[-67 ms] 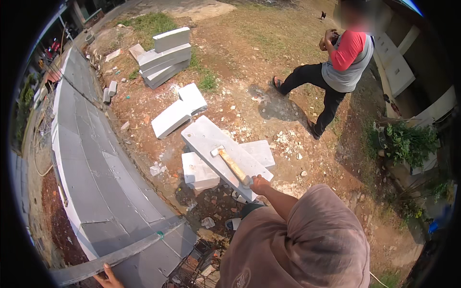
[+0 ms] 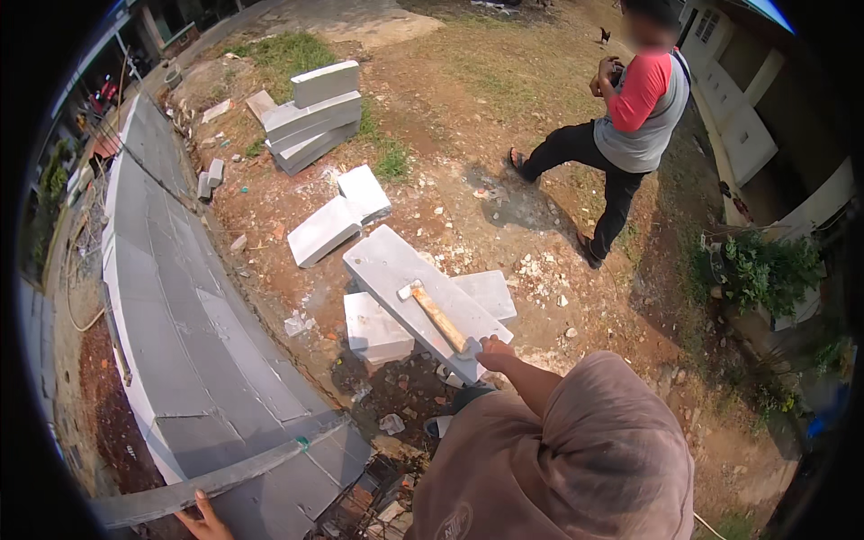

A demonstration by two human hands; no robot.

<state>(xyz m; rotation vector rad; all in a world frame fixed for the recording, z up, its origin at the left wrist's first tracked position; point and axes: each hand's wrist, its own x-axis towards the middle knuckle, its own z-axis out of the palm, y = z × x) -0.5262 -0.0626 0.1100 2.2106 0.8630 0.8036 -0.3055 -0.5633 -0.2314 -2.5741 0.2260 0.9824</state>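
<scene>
A hammer with a worn yellowish handle and pale head lies across a long white-grey building block. My right hand is at the block's near right corner, beside the hammer's handle end. Its fingers are curled, but whether they grip the handle or the block's edge is hidden. At the lower left, my left hand has its fingers closed over a long grey straight bar. That bar lies across the top of a grey block wall; part of the hand is cut off by the frame.
Two more blocks lie beneath and beside the long block, one a pale block. Loose blocks and a stack of blocks stand farther off. A person stands at the upper right. Rubble litters the ground; plants grow at right.
The view has shifted very slightly. Both hands, the hammer and the blocks keep their places relative to one another.
</scene>
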